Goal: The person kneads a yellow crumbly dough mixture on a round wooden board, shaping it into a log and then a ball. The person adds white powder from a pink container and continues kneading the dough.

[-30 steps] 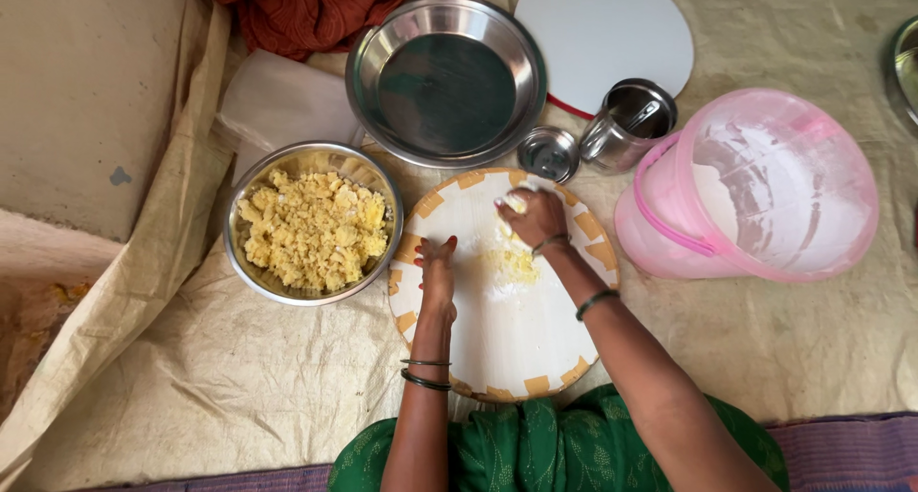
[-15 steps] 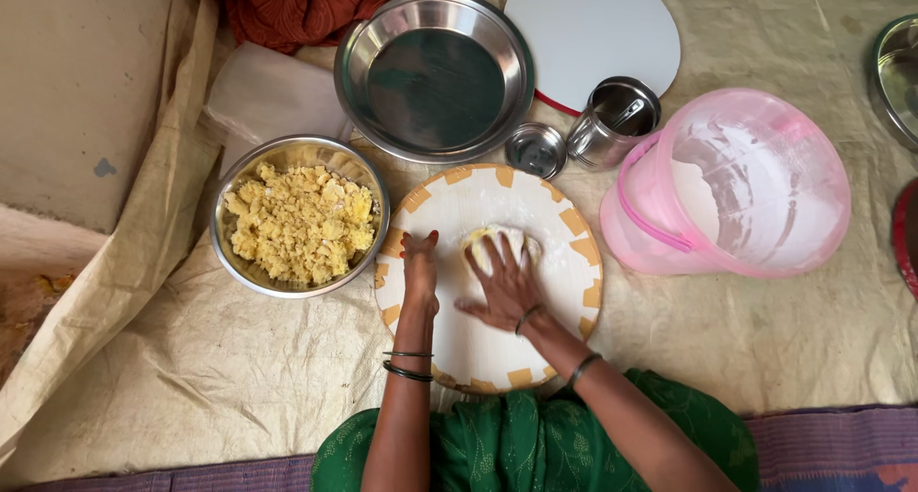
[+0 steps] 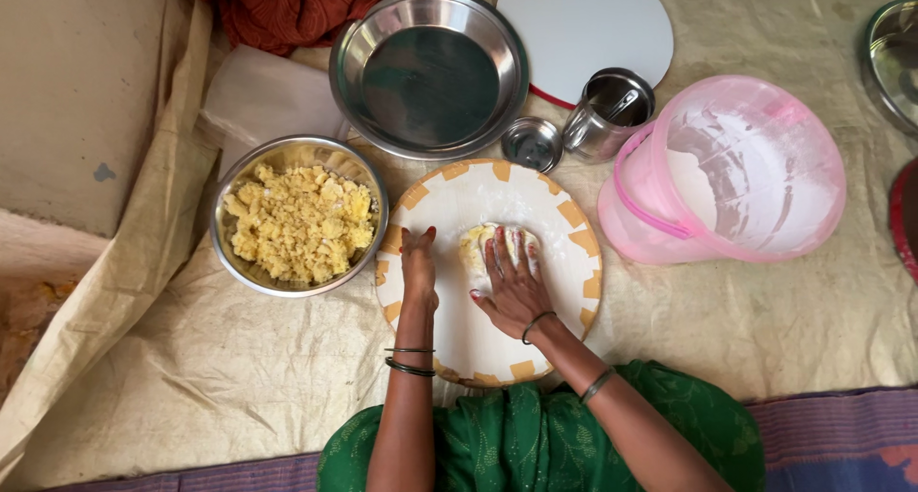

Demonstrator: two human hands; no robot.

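On round board (image 3: pixel 535 200), right hand (image 3: pixel 512 284) fingers (image 3: pixel 497 258) spread flat over dough (image 3: pixel 475 246).

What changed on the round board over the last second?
The right hand came off the small dough lump at the board's far edge and now presses flat on the dough, which is spread wider nearer the middle. The left hand stayed flat on the board. The bowl of yellow crumbs and the pink bucket did not move.
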